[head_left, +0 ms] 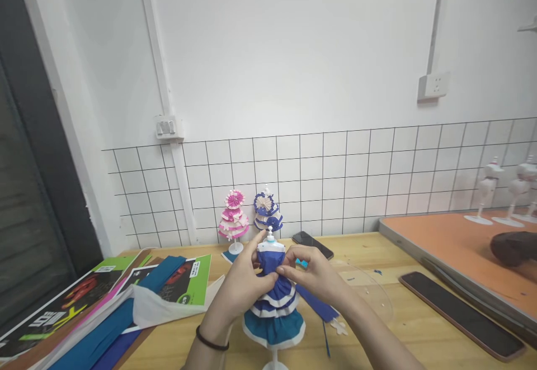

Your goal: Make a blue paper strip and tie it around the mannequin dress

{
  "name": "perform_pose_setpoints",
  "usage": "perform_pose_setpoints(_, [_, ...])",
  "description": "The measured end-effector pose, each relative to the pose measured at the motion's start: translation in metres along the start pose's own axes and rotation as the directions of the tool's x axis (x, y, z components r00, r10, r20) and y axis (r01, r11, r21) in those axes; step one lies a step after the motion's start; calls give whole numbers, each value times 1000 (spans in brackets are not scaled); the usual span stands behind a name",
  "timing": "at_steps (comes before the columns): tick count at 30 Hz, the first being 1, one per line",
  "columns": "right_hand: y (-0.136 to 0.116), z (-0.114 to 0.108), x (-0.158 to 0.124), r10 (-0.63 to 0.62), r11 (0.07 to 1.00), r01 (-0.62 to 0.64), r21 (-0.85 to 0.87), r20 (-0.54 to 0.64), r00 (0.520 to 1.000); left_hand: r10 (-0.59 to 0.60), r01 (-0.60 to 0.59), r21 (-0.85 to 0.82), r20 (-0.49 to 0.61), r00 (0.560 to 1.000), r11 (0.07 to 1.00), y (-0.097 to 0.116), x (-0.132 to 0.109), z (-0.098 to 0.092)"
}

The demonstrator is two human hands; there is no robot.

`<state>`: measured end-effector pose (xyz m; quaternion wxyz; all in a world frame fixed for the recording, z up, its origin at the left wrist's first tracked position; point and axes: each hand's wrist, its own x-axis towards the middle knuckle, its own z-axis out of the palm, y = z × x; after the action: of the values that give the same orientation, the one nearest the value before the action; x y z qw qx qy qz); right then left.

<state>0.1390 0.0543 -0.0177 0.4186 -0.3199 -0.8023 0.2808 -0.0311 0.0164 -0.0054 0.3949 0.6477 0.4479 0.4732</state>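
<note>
A miniature dress form (271,245) stands upright before me on a white stem. On it is a layered crepe-paper dress (274,326): a dark blue bodice, blue ruffles edged in white, and a teal bottom tier with a white hem. My left hand (240,281) is closed around the torso from the left, thumb across the waist and some fingers hidden behind. From the right, my right hand (312,272) pinches the bodice's side near the waist with thumb and fingertips. A strip of blue crepe paper (315,303) lies on the table below that hand.
Behind stand a pink dressed form (234,222) and a blue-and-white one (268,210). Phones lie at the back (312,245) and right (461,314). Crepe-paper strips (96,325) and printed sheets (193,280) cover the left. An orange board (457,247) bears bare forms (486,188).
</note>
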Motion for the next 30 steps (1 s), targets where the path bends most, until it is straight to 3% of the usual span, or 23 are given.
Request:
perform_pose_setpoints(4, [4, 1, 1, 44, 997, -43, 57, -6, 999, 1, -1, 50, -11, 1000, 999, 0, 1, 1])
perform_pose_setpoints(10, [8, -1, 1, 96, 959, -121, 255, 109, 989, -9, 9, -16, 21, 1000, 1000, -4, 1, -1])
perform_pose_setpoints(18, [1, 5, 1, 117, 988, -114, 103, -20, 993, 2, -2, 17, 10, 1000, 1000, -3, 0, -1])
perform_pose_setpoints(21, [1, 5, 1, 116, 988, -114, 102, -16, 993, -20, 20, 10, 20, 1000, 1000, 0, -2, -2])
perform_pose_setpoints(27, [13, 3, 2, 121, 982, -123, 143, 21, 992, -31, 78, -248, 185, 982, 966, 3, -4, -16])
perform_pose_setpoints(30, [16, 3, 2, 104, 972, -113, 207, 57, 993, -28, 88, -291, 204, 979, 953, -3, -2, -24])
